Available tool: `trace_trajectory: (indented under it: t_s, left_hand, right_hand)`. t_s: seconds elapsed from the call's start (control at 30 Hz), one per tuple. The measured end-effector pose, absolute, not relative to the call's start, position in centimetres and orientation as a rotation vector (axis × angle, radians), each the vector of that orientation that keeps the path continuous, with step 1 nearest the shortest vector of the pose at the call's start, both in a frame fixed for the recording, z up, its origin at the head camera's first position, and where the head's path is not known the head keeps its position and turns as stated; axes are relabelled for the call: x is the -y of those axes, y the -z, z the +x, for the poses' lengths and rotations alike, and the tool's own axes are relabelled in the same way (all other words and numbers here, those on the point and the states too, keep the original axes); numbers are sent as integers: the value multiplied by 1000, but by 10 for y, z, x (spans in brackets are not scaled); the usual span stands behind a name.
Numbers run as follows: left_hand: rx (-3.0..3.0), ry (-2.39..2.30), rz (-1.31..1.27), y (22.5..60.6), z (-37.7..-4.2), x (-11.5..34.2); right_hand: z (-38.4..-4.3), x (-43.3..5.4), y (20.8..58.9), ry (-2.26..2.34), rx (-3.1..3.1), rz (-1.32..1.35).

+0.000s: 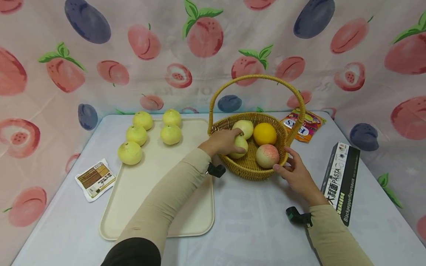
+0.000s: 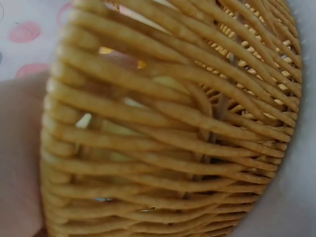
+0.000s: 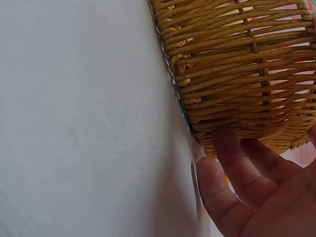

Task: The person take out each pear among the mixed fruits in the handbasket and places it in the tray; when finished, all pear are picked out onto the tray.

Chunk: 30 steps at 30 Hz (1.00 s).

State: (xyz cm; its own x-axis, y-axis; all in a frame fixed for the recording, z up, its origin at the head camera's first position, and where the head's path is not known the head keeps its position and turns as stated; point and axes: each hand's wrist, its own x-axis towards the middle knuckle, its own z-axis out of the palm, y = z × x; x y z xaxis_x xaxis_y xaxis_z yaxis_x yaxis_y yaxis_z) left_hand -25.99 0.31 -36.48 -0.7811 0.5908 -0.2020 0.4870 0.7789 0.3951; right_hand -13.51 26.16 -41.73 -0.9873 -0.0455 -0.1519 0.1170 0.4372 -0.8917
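Note:
My left hand (image 1: 225, 143) reaches over the near left rim of a wicker basket (image 1: 247, 173) and grips a round yellow-green fruit (image 1: 240, 147) inside it. Just beyond that lies a second pale yellow-green fruit (image 1: 244, 126), beside an orange (image 1: 264, 133); a pink-and-cream peach (image 1: 267, 156) sits nearer the right rim. With thumb and fingers, my right hand (image 1: 297, 173) holds the basket's right rim; the right wrist view shows its fingers (image 3: 237, 163) against the woven side. Wicker wall fills most of the left wrist view and hides the fingers there.
Left of the basket is a cream tray (image 1: 159, 177) with several yellow-green fruits (image 1: 129, 153) at its far end and left edge. A small packet (image 1: 95, 180) lies further left. A colourful snack bag (image 1: 303, 123) and a black pasta box (image 1: 341, 183) lie on the right.

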Motion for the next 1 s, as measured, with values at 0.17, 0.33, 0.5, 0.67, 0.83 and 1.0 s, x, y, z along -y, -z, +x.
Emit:
trace_trajectory:
  t_s: [0.17, 0.33, 0.5, 0.67, 0.83, 1.0]
  left_hand:
    - [-2641, -425, 853, 365, -259, -4]
    - [-2632, -463, 900, 366, -259, -3]
    - [-2599, -538, 912, 366, -257, -1]
    - [-2569, -648, 933, 362, -254, 2]
    - [-2544, -759, 964, 351, -251, 8]
    - [-2545, -809, 1016, 331, -244, 18]
  right_hand:
    - [-135, -261, 418, 1624, -2528, 31]
    - [-134, -262, 419, 1625, -2520, 40]
    - [-134, -262, 419, 1621, -2516, 37]
    - [-134, -262, 418, 1598, -2529, 44]
    - [-135, -261, 416, 1575, -2537, 56]
    - [-135, -260, 415, 1573, -2532, 55]
